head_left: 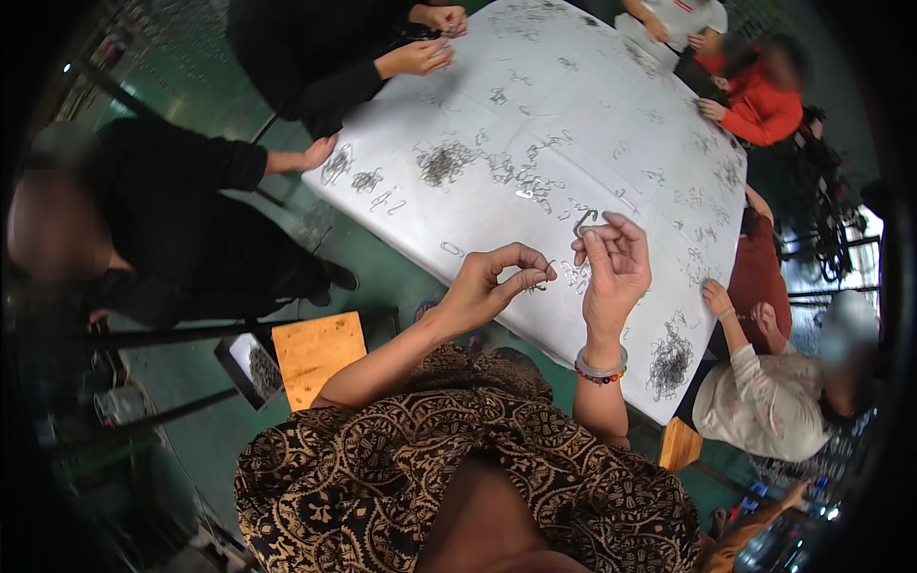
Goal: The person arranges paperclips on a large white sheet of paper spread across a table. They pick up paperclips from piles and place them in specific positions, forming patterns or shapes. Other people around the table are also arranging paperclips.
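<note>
Fingers (523,260) of the left hand (487,285) are pinched together on a small bent wire hook (544,277), thumb and forefinger closed around it just above the near edge of the table (535,57). Beside it, the right hand (613,267) has its fingers clamped on a second wire hook (585,220), which sticks up past the fingertips; the two hands are near but not touching. A beaded bracelet (602,371) circles the right wrist. On the white-covered table lie scattered hooks and denser piles of wire pieces (445,162), one pile (671,361) near the right forearm. Other people sit around the table, their hands at its edges. A wooden stool (317,351) stands on the green floor to the left
</note>
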### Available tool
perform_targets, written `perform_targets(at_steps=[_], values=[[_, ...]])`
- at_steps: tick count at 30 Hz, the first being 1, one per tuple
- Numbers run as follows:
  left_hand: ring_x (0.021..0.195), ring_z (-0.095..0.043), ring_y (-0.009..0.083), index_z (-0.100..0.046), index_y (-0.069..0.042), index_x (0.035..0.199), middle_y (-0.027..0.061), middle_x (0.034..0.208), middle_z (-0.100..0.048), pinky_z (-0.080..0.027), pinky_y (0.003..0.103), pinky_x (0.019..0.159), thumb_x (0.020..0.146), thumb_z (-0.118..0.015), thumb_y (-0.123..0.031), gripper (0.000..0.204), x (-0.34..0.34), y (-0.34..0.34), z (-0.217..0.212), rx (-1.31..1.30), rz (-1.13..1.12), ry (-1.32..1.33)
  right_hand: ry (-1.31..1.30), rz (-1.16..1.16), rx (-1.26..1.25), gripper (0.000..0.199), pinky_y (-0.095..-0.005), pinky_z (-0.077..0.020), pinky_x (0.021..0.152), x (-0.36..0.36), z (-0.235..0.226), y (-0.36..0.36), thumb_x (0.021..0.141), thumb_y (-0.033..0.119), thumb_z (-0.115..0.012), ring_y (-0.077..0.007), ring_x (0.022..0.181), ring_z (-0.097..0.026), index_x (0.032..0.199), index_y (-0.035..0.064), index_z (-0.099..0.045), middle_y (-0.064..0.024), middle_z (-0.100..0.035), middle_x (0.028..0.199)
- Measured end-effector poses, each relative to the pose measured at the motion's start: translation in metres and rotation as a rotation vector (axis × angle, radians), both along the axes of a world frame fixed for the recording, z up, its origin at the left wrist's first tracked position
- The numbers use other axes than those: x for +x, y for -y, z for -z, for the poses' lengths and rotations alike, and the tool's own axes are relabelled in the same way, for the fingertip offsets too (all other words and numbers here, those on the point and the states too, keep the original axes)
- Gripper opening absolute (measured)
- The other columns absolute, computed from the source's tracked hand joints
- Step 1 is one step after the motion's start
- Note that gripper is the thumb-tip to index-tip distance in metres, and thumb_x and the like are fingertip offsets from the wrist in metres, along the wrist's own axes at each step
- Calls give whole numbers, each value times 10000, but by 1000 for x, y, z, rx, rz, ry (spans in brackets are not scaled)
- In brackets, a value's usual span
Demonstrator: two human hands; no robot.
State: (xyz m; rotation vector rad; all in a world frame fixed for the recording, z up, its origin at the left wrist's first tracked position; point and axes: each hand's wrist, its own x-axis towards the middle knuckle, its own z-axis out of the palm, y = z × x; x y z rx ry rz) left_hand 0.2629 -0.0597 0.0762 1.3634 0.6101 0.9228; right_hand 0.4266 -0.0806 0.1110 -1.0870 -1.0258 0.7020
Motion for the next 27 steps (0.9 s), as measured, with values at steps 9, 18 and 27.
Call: perform_targets(at_steps=[9, 18, 27], values=[[856, -648, 151, -647, 20, 979, 73, 901, -701, -507, 285, 774, 896, -650, -105, 150, 11, -43, 4, 29, 161, -77, 348, 269, -179, 329, -217, -492, 691, -20, 20, 20, 867, -39, -635, -84, 789, -623, 1179, -14, -534, -59, -656, 848], [993, -633, 197, -621, -19, 1116, 94, 1099, -660, -505, 294, 829, 856, -687, -103, 281, -14, -57, 42, 242, -12, -28, 71, 345, 67, 291, -235, -509, 657, -65, 49, -4, 879, -51, -625, -132, 763, -622, 1145, -48, -508, -136, -665, 892], [981, -630, 286, -697, -42, 968, 124, 1063, -656, -527, 371, 819, 834, -645, -71, 147, -73, -218, 223, 465, -171, -794, 81, 353, 97, 297, -227, -508, 615, -67, 37, -39, 869, -70, -620, -140, 726, -631, 1142, -49, -502, -144, -666, 880]])
